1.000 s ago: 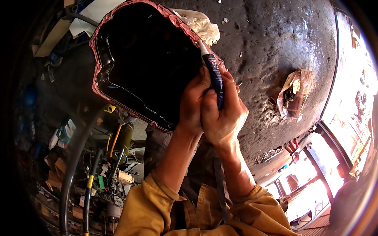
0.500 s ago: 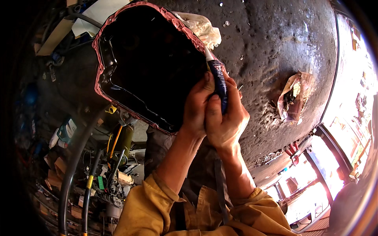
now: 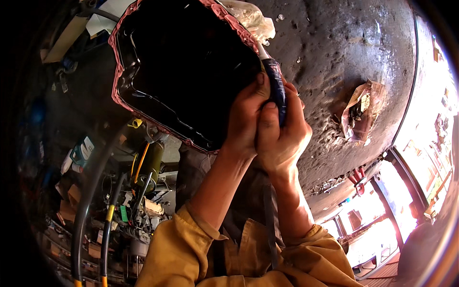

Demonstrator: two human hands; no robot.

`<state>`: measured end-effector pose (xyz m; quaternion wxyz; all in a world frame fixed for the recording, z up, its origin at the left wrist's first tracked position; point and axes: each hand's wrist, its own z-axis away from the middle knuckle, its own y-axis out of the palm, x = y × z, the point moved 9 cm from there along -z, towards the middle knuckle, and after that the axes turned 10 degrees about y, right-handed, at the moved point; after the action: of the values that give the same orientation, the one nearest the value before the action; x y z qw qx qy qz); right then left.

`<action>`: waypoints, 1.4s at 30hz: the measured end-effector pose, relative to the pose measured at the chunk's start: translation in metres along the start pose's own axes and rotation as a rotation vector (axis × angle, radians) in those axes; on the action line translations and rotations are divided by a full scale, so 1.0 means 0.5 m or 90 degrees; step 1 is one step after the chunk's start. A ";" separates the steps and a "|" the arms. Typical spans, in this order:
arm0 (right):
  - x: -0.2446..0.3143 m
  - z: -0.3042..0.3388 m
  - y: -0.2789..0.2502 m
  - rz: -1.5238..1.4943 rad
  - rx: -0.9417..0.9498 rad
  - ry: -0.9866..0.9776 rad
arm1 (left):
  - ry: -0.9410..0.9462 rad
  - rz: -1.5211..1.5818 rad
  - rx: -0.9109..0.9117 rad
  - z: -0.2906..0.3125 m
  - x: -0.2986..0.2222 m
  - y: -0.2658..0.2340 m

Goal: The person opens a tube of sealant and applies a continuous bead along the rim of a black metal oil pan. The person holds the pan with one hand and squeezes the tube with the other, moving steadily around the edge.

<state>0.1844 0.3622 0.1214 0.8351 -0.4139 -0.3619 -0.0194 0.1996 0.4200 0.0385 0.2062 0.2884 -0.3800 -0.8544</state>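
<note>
A black oil pan [image 3: 181, 67], hollow side up, fills the upper middle, its top end cut off by the frame. A thick, uneven bead of pink sealant [image 3: 235, 25] runs along its flange. At the pan's right edge, both hands are closed round a dark blue sealant tube [image 3: 277, 91] with a white nozzle [image 3: 261, 49]. The nozzle tip sits at the flange by the end of the thick bead. My left hand [image 3: 245, 115] presses the tube from the left with its thumb up. Wrapped round its lower part is my right hand [image 3: 286, 136].
Beyond the pan lies crumpled pale plastic [image 3: 256, 20] on a dark, dirty surface [image 3: 320, 67]. Torn packaging [image 3: 362, 112] lies to the right, red-handled pliers [image 3: 358, 182] lower down. Black curved bars [image 3: 91, 191] and cluttered parts [image 3: 143, 210] stand at left.
The view has shifted slightly, and the pan sits higher in it. Both hands and the tube have moved up and a little right, with the nozzle still at the right flange.
</note>
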 end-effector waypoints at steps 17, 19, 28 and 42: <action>-0.019 0.027 0.007 0.010 -0.012 -0.011 | -0.020 0.064 -0.001 0.025 0.003 -0.006; -0.031 0.032 -0.001 0.002 -0.028 -0.026 | -0.032 0.053 -0.014 0.034 0.010 -0.002; -0.021 0.030 -0.003 -0.024 -0.018 -0.019 | -0.020 0.042 0.005 0.028 0.009 -0.002; -0.052 0.034 -0.025 -0.051 -0.019 0.033 | -0.050 0.074 -0.010 0.038 0.042 0.014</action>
<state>0.1509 0.3590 0.1204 0.8365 -0.4109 -0.3559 -0.0689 0.1725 0.4135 0.0471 0.2425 0.2304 -0.3975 -0.8545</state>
